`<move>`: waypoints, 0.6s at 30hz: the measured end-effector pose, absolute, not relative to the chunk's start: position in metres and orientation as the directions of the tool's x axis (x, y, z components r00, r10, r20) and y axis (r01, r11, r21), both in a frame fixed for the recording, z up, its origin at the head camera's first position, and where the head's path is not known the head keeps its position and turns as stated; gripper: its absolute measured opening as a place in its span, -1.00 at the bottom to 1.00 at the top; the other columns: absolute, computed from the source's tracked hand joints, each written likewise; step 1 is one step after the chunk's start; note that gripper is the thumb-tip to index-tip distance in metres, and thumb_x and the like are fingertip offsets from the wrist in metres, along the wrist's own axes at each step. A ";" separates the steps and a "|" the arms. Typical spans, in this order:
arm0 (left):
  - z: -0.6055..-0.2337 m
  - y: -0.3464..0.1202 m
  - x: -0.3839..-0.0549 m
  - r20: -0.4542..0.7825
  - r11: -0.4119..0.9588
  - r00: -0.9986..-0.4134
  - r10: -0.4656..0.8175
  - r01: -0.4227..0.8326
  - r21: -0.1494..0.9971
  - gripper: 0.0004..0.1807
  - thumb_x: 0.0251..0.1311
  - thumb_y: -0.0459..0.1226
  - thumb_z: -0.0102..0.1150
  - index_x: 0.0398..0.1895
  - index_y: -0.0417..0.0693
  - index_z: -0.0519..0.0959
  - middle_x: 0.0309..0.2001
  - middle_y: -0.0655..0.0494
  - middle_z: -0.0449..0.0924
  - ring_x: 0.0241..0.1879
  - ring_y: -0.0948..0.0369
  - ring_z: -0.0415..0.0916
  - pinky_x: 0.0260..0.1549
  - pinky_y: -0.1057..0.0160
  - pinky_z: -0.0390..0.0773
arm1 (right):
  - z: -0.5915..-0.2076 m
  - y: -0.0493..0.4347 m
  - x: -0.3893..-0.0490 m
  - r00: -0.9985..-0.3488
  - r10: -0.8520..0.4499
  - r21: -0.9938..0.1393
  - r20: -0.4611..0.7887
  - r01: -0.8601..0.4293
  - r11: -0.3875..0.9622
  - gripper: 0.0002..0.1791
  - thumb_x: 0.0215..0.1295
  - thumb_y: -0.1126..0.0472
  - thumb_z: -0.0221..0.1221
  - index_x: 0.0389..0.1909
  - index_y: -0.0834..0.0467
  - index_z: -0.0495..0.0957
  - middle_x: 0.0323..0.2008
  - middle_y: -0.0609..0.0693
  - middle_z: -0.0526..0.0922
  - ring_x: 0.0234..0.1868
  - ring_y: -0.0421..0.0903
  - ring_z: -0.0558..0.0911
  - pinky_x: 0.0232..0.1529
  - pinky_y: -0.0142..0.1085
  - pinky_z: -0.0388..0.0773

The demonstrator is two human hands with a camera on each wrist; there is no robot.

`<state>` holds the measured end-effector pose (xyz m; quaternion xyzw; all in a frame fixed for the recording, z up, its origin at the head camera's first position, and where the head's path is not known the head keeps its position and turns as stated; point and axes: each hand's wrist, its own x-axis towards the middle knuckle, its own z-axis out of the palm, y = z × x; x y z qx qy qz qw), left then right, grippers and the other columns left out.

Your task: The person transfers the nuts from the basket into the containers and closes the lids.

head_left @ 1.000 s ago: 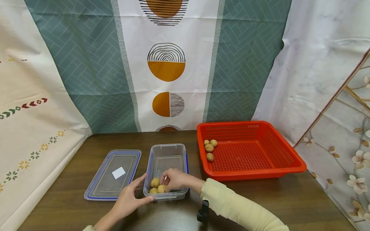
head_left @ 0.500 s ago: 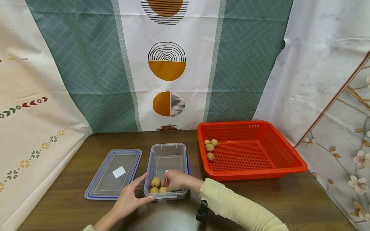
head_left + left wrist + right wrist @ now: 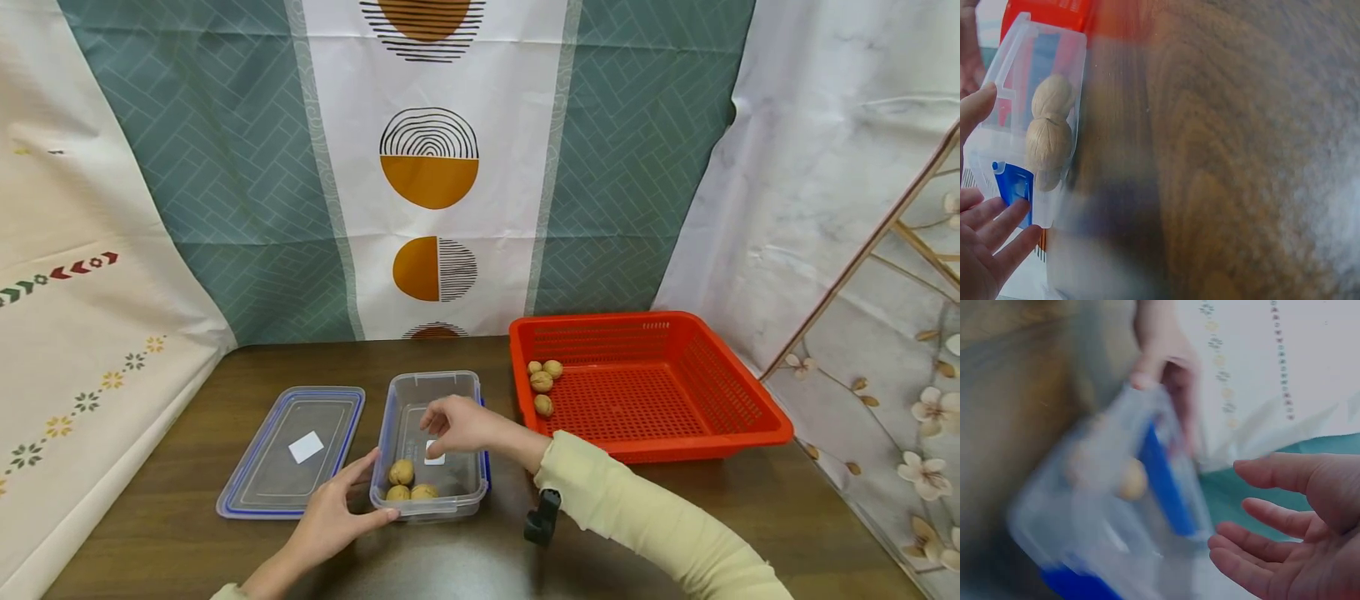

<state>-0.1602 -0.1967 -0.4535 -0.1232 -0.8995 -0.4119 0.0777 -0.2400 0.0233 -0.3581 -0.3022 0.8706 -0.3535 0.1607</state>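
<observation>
A clear plastic food container (image 3: 435, 380) with blue clips stands on the wooden table. Three walnuts (image 3: 401, 472) lie in its near left corner. My left hand (image 3: 333, 509) rests against that corner, thumb at the near wall and fingers along the left side. In the left wrist view its fairly straight fingers touch a blue clip (image 3: 1015, 184). Above the container floor hovers my right hand (image 3: 463, 425), fingers loosely bent with nothing between them. The right wrist view shows those fingers (image 3: 1266, 544) spread apart. A white square (image 3: 434, 452) sits on the container floor, partly covered by the right hand.
A clear lid (image 3: 326, 417) with a blue seal and a white square (image 3: 306, 447) lies left of the container. At the right stands a red perforated basket (image 3: 622, 333) with several walnuts (image 3: 542, 382) along its left side. Patterned cloths (image 3: 637, 167) hang behind the table.
My right hand has come up from the walnuts, moving away from me and slightly right, and has let go of the walnut it was touching. The left hand has stayed in place.
</observation>
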 end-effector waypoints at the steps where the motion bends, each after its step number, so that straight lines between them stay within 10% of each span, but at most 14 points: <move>1: -0.453 -0.197 -0.160 0.237 0.632 -0.959 0.156 0.281 0.722 -0.09 -0.26 -0.01 0.44 0.24 -0.13 0.32 0.14 -0.06 0.41 -0.06 0.08 0.51 -0.18 0.13 0.56 | -0.349 0.028 -0.243 -0.767 -0.639 -0.703 -0.059 -0.423 0.572 -0.68 -0.07 0.31 0.34 -0.22 0.22 0.55 -0.34 0.01 0.59 -0.29 -0.15 0.55 -0.24 -0.44 0.51; 18: -0.453 -0.196 -0.158 0.239 0.638 -0.959 0.154 0.281 0.717 -0.09 -0.27 -0.02 0.46 0.24 -0.14 0.32 0.12 -0.09 0.43 -0.09 0.05 0.52 -0.19 0.12 0.56 | -0.322 0.161 -0.356 -0.902 -0.430 -0.769 -0.041 -0.247 0.590 -0.52 0.14 0.24 0.20 0.07 0.34 0.39 0.01 0.29 0.48 0.01 0.11 0.47 0.02 -0.07 0.46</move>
